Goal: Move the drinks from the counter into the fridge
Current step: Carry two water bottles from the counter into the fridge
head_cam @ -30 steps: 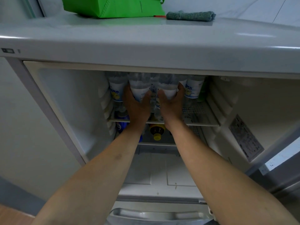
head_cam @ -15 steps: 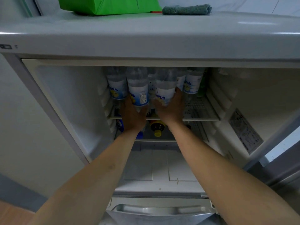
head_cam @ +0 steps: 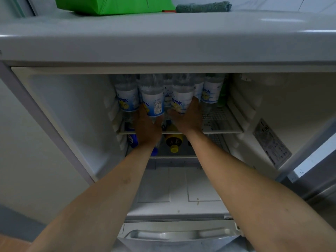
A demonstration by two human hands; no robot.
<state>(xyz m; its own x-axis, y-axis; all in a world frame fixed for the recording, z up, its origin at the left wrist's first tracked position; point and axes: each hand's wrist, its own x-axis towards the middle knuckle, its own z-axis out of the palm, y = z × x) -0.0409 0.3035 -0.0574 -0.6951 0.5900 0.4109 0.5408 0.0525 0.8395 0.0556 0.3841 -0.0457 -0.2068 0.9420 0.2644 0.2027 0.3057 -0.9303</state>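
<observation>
On the fridge's (head_cam: 72,113) top wire shelf (head_cam: 221,122), two clear labelled bottles stand upright: left hand (head_cam: 146,127) grips one (head_cam: 152,99), right hand (head_cam: 189,118) the other (head_cam: 181,98) (more bottles crowd beside them), yellow-capped bottle (head_cam: 174,140) below.

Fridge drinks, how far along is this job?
Done: several bottles stand on the upper shelf. In hand: left hand and right hand each hold a bottle base there. Left: letting go; the counter is out of view, so remaining drinks are unknown.
</observation>
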